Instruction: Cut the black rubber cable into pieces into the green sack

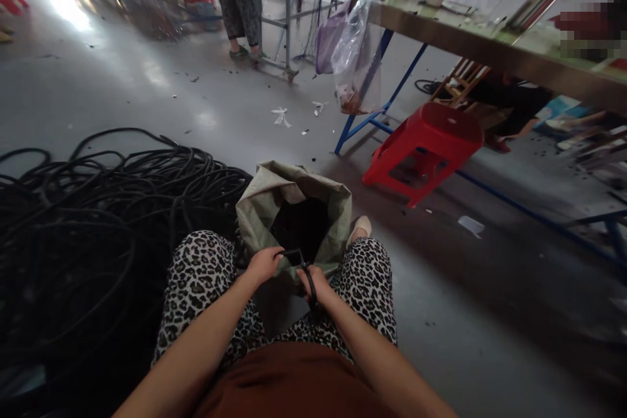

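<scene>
Head view, both hands on black cable [297, 255], sack [255, 209] contents dark

Dim interior lit from the upper left, with glare on the grey floor [63, 6], motion blur at right, wide-angle edge bending, pixelated upper-right patch.

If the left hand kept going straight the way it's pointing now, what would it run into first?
Probably the green sack: the left hand points forward at its near rim, beside the black strap held with the right hand. Depth is unclear.
</scene>
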Available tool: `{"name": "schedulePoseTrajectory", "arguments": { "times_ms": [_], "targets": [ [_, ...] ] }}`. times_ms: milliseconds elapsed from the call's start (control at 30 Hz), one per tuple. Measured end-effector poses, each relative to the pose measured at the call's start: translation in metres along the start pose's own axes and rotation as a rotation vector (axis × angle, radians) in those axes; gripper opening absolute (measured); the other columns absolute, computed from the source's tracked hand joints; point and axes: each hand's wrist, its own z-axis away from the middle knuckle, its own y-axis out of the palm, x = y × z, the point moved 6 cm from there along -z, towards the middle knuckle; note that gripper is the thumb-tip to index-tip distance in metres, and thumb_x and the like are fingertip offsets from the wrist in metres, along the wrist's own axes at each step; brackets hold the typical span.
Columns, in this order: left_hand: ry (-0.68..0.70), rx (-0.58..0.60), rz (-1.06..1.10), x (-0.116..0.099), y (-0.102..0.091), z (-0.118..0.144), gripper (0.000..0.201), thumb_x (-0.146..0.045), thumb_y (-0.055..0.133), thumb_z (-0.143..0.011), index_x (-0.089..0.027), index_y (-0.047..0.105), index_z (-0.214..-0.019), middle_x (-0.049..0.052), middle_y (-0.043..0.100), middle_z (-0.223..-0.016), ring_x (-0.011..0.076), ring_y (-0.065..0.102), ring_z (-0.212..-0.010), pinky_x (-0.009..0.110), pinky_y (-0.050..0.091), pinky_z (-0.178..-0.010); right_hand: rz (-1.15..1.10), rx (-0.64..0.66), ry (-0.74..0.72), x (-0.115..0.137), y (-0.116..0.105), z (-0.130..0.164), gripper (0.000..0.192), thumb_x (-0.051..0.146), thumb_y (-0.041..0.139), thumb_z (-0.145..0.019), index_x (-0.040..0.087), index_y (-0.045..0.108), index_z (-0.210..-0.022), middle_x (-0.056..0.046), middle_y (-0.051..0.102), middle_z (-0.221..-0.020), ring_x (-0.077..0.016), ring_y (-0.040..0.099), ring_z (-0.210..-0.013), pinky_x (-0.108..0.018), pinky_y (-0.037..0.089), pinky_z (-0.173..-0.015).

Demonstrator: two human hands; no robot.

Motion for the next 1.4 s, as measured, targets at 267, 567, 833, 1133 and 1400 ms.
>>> {"name": "schedulePoseTrajectory", "arguments": {
  "times_ms": [267, 567, 833, 1133, 1400],
  "targets": [
    [-0.036, -0.100, 0.129, 0.007, -0.009, -0.003, 0.035, -0.025, 0.043, -0.085, -0.021, 0.063, -0.114, 0.003, 0.067, -0.111, 0.0178, 0.060, -0.104, 0.027, 0.044, -0.093, -0.127, -0.030, 0.036, -0.007, -0.001, -0.002, 0.028, 0.040, 0.051, -0.086, 0.013, 0.051, -0.096, 0.007, 0.044, -0.046, -0.0086, 0.041, -0.028, -0.018, 0.033, -0.029],
    [-0.019, -0.111, 0.181, 0.004, -0.009, -0.003, 0.035, -0.025, 0.044, -0.084, -0.020, 0.064, -0.112, 0.003, 0.068, -0.110, 0.0178, 0.059, -0.107, 0.028, 0.044, -0.095, -0.212, 0.107, -0.037, 0.001, 0.005, 0.006, 0.033, 0.046, 0.050, -0.086, 0.015, 0.046, -0.095, 0.006, 0.049, -0.051, -0.0094, 0.049, -0.036, -0.017, 0.037, -0.033],
    [0.026, -0.074, 0.135, -0.001, -0.008, 0.001, 0.035, -0.026, 0.043, -0.085, -0.019, 0.064, -0.112, 0.004, 0.066, -0.114, 0.0186, 0.059, -0.107, 0.029, 0.043, -0.095, -0.211, 0.125, -0.060, -0.004, 0.010, 0.001, 0.040, 0.052, 0.051, -0.083, 0.015, 0.048, -0.097, 0.007, 0.048, -0.050, -0.0096, 0.048, -0.035, -0.017, 0.036, -0.034],
    [0.051, -0.066, 0.130, 0.000, -0.004, 0.000, 0.036, -0.027, 0.043, -0.085, -0.020, 0.063, -0.113, 0.003, 0.066, -0.115, 0.0179, 0.058, -0.108, 0.028, 0.043, -0.096, -0.239, 0.162, -0.058, -0.006, 0.014, -0.001, 0.037, 0.051, 0.049, -0.084, 0.016, 0.047, -0.095, 0.007, 0.048, -0.050, -0.0093, 0.048, -0.035, -0.018, 0.039, -0.035],
    [0.069, -0.023, 0.166, -0.002, -0.002, 0.000, 0.034, -0.026, 0.045, -0.083, -0.021, 0.065, -0.110, 0.002, 0.067, -0.112, 0.0177, 0.058, -0.108, 0.029, 0.043, -0.097, -0.226, 0.153, -0.033, -0.002, 0.012, 0.003, 0.039, 0.053, 0.048, -0.084, 0.016, 0.048, -0.096, 0.006, 0.050, -0.050, -0.0107, 0.050, -0.036, -0.018, 0.038, -0.036]
  ]
}}
